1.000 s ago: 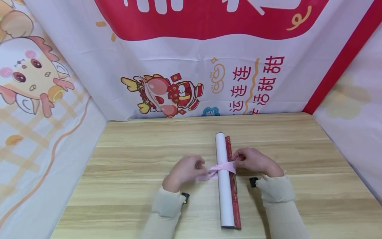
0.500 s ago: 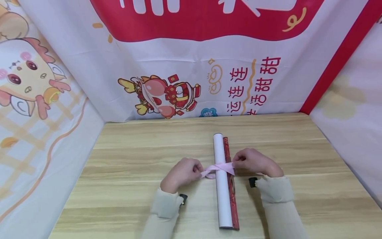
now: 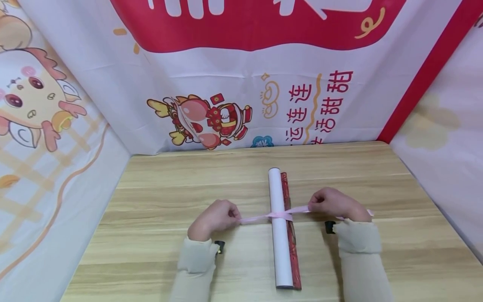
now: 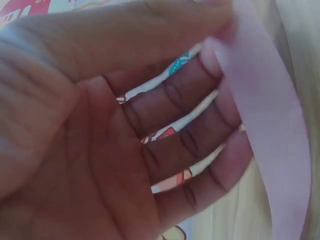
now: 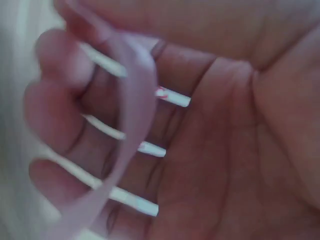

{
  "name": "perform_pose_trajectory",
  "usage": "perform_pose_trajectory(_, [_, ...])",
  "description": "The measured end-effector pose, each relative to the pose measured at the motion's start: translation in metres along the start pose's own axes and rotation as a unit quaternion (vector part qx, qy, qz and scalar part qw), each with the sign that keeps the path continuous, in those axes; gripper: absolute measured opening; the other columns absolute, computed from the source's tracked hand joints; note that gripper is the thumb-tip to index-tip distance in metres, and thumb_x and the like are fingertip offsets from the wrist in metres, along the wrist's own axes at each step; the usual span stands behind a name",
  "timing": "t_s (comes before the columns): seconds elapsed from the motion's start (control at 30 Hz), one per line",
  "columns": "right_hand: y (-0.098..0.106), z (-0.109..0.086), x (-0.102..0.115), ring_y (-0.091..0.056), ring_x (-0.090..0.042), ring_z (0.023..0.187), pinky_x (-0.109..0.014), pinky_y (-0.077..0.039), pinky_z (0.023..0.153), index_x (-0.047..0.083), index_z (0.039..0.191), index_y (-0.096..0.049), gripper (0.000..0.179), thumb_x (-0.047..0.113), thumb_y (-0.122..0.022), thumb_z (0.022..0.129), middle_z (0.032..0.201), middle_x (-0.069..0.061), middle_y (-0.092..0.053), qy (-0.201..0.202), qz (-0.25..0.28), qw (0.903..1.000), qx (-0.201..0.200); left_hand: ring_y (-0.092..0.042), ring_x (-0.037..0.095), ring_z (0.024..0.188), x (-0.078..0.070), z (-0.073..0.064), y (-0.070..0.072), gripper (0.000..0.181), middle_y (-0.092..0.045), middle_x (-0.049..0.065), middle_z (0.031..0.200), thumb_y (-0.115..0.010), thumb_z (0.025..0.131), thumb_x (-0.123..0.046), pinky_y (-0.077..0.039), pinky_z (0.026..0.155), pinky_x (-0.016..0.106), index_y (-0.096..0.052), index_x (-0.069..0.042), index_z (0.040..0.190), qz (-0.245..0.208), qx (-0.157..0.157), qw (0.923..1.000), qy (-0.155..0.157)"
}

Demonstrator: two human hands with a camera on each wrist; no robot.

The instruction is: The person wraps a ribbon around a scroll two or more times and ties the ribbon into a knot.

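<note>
A white paper roll (image 3: 281, 235) lies lengthwise on the table, with a dark red, patterned flat strip (image 3: 295, 264) along its right side. Around the middle of both runs a pink ribbon (image 3: 280, 215), crossed on top. My left hand (image 3: 216, 218) pinches one end of it between thumb and fingertips, left of the roll; in the left wrist view the ribbon (image 4: 272, 120) hangs down from that pinch. On the other side, my right hand (image 3: 337, 204) pinches the other end, and its loose tail (image 5: 135, 100) trails across the palm in the right wrist view.
The wood-grain table (image 3: 170, 180) reaches back to a printed cloth wall (image 3: 211, 63). More printed cloth stands at the left and right sides. A small black camera sits at each cuff.
Both hands have moved apart, left hand leftward and right hand rightward. The pink ribbon has drawn out into narrow, straighter lengths, and its crossing over the roll has tightened.
</note>
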State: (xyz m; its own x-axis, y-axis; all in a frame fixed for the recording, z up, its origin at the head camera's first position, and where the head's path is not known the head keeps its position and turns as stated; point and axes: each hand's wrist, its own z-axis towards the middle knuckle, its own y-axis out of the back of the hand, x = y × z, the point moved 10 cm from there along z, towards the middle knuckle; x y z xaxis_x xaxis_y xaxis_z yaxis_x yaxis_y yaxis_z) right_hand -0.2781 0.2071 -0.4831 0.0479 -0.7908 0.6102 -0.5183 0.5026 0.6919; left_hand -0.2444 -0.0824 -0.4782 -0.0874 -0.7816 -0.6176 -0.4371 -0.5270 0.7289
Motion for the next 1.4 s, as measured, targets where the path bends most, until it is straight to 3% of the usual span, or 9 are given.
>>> perform_pose_trajectory(0.13, [-0.003,0.001,-0.003,-0.058,-0.019,0.084,-0.032,-0.048,0.073,0.009,0.103,-0.074,0.016,0.025,-0.072,0.099,0.092,-0.005,-0.069,-0.006,-0.003,1.0,0.006,-0.06,0.015,0.081,-0.003,0.003,-0.005,0.003,-0.071,0.0,0.088,-0.078,0.093,-0.008,-0.053,0.076,0.032,-0.076,-0.01,0.094,0.004,0.005,0.9999,0.008])
perform_pose_trajectory(0.27, [-0.015,0.008,0.015,-0.061,-0.019,0.092,-0.033,-0.052,0.08,0.01,0.113,-0.072,0.025,0.028,-0.077,0.096,0.103,-0.003,-0.072,0.021,0.019,0.9995,0.015,-0.067,0.017,0.094,-0.021,0.01,-0.021,0.023,-0.076,0.005,0.104,-0.078,0.095,-0.018,-0.059,0.091,0.039,-0.075,-0.006,0.115,-0.003,0.01,0.9996,-0.024])
perform_pose_trajectory(0.43, [-0.034,0.017,0.042,-0.06,-0.018,0.088,-0.032,-0.052,0.078,0.011,0.103,-0.073,0.015,0.022,-0.078,0.094,0.097,-0.002,-0.071,0.058,0.02,0.9973,0.041,-0.064,0.007,0.075,-0.052,0.017,-0.044,0.025,-0.076,-0.001,0.088,-0.077,0.096,-0.028,-0.056,0.074,0.026,-0.078,-0.007,0.11,0.011,0.001,0.9956,-0.093])
perform_pose_trajectory(0.57, [-0.036,0.018,0.047,-0.058,-0.017,0.081,-0.031,-0.048,0.073,0.011,0.093,-0.073,0.006,0.016,-0.075,0.095,0.087,-0.001,-0.068,0.061,-0.013,0.9974,0.037,-0.054,0.002,0.067,-0.062,0.02,-0.049,0.016,-0.072,-0.005,0.081,-0.077,0.096,-0.025,-0.048,0.067,0.021,-0.079,-0.011,0.102,0.055,-0.035,0.9931,-0.098])
perform_pose_trajectory(0.73, [-0.026,0.014,0.042,-0.059,-0.017,0.083,-0.032,-0.049,0.076,0.013,0.094,-0.077,0.008,0.019,-0.074,0.097,0.088,0.0,-0.07,0.051,-0.025,0.9981,0.022,-0.056,0.006,0.069,-0.056,0.019,-0.042,0.011,-0.073,-0.004,0.084,-0.075,0.098,-0.022,-0.049,0.068,0.025,-0.081,-0.013,0.099,0.053,-0.049,0.9939,-0.084])
perform_pose_trajectory(0.97, [-0.012,0.007,0.029,-0.058,-0.02,0.084,-0.033,-0.049,0.075,0.012,0.095,-0.075,0.008,0.019,-0.075,0.097,0.089,-0.002,-0.069,0.039,0.014,0.9989,0.019,-0.055,0.012,0.07,-0.025,0.015,-0.023,0.008,-0.066,-0.005,0.08,-0.074,0.1,-0.02,-0.046,0.067,0.027,-0.076,-0.016,0.093,0.022,-0.005,0.9988,-0.044])
perform_pose_trajectory(1.2, [-0.015,0.011,0.022,-0.058,-0.021,0.084,-0.033,-0.049,0.075,0.011,0.094,-0.076,0.008,0.018,-0.076,0.097,0.088,-0.003,-0.069,0.026,0.042,0.9984,0.029,-0.053,0.012,0.07,-0.015,0.009,-0.021,0.01,-0.061,-0.005,0.076,-0.075,0.099,-0.018,-0.044,0.065,0.025,-0.074,-0.017,0.089,0.019,0.039,0.9973,-0.06])
perform_pose_trajectory(1.4, [-0.02,0.015,0.023,-0.057,-0.02,0.082,-0.033,-0.048,0.074,0.012,0.091,-0.074,0.009,0.017,-0.074,0.098,0.087,-0.002,-0.068,0.044,0.035,0.9979,0.032,-0.051,0.011,0.071,-0.012,0.005,-0.018,0.011,-0.058,-0.005,0.075,-0.074,0.098,-0.016,-0.042,0.065,0.024,-0.072,-0.014,0.088,0.014,0.058,0.9955,-0.073])
